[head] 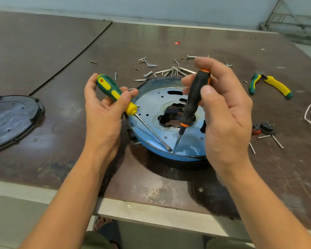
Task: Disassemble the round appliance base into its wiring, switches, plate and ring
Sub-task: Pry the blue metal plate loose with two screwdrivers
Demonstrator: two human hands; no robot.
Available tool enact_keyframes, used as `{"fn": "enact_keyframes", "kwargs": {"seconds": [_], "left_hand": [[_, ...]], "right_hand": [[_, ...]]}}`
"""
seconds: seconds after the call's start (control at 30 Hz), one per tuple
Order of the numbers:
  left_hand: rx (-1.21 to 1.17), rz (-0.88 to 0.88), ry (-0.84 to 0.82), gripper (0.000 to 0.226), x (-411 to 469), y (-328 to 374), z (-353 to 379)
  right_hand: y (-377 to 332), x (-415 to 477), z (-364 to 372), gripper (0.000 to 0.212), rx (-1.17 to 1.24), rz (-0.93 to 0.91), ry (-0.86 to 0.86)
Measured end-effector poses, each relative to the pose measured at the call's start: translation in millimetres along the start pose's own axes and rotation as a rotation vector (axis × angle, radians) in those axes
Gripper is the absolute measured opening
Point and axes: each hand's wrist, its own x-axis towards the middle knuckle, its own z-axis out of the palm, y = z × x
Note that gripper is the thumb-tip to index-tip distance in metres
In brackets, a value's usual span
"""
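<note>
Fingers of left hand (pixel 101 112) grip green screwdriver (pixel 113 90), right hand (pixel 226 119) black screwdriver (pixel 192 103), tips on base (pixel 151 99) rim.

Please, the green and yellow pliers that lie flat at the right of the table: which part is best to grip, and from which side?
Take the green and yellow pliers by their two handles, coming from above. They lie flat on the brown table with the handles splayed apart on the near side, so squeezing both together there should probably give a firm hold.
</note>
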Motion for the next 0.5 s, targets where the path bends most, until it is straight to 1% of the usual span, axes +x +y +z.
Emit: {"fn": "enact_keyframes", "kwargs": {"seconds": [0.07,0.13,0.2,0.33,0.4,0.5], "left_hand": [[0.000,0.000,0.000,0.073,0.2,0.1,-0.3],[0.006,0.001,-0.002,0.073,0.5,0.1,-1.0],[0.009,0.001,0.002,0.073,0.5,0.1,-1.1],[0.008,0.004,0.013,0.074,0.9,-0.9,-1.0],[0.011,0.002,0.009,0.072,0.8,-1.0,-1.2],[0.013,0.001,0.003,0.070,1.4,-1.4,-1.3]], "right_hand": [[-1.2,0.9,1.2,0.025,-0.013,-0.021,0.005],[-1.6,1.3,1.4,0.019,-0.100,-0.076,0.031],[-0.6,1.0,1.0,0.022,-0.111,-0.079,0.039],[-1.6,0.0,0.6,0.029,0.033,-0.012,0.042],[-3.7,0.7,1.8,0.024,-0.019,-0.039,0.041],[-2.1,0.0,1.0,0.027,-0.107,-0.074,0.029]]}}
